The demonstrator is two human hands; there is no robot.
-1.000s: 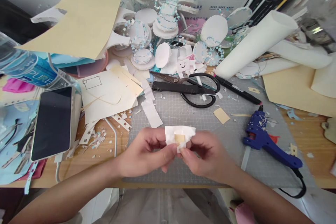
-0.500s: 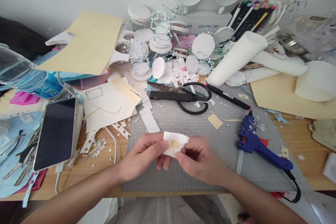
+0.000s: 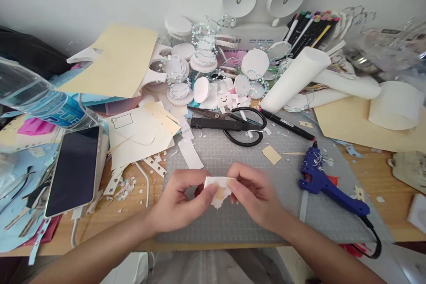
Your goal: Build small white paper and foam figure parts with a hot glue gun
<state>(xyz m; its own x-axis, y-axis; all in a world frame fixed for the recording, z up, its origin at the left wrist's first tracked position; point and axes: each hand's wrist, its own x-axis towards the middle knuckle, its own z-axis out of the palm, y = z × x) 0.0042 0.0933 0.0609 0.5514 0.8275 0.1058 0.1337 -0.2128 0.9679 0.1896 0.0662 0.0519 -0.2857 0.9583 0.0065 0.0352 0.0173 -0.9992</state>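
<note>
Between my two hands, just above the grey cutting mat [image 3: 266, 217], is a small white piece of paper [image 3: 219, 199] with a ragged lower edge and a yellowish patch in its middle. My left hand [image 3: 186, 197] pinches its left side, thumb lying on the face toward me. At the upper right corner my right hand [image 3: 251, 193] grips it between thumb and fingers. The fingers behind the piece are partly hidden. Beyond the hands lie black-handled scissors [image 3: 246, 143], a black box cutter [image 3: 213, 123] and a small cream paper rectangle [image 3: 271, 154].
A blue glue gun [image 3: 328, 184] with its cord lies at right. Left are a phone [image 3: 73, 171], a water bottle [image 3: 43, 102] and paper sheets [image 3: 133, 142]. White rolls [image 3: 296, 80], a black marker [image 3: 288, 124] and white round craft pieces [image 3: 201, 89] crowd the back.
The white paper piece has tipped, its top edge now level and lower. My right hand has shifted its grip up to the top right corner; my left thumb has moved further over the face.
</note>
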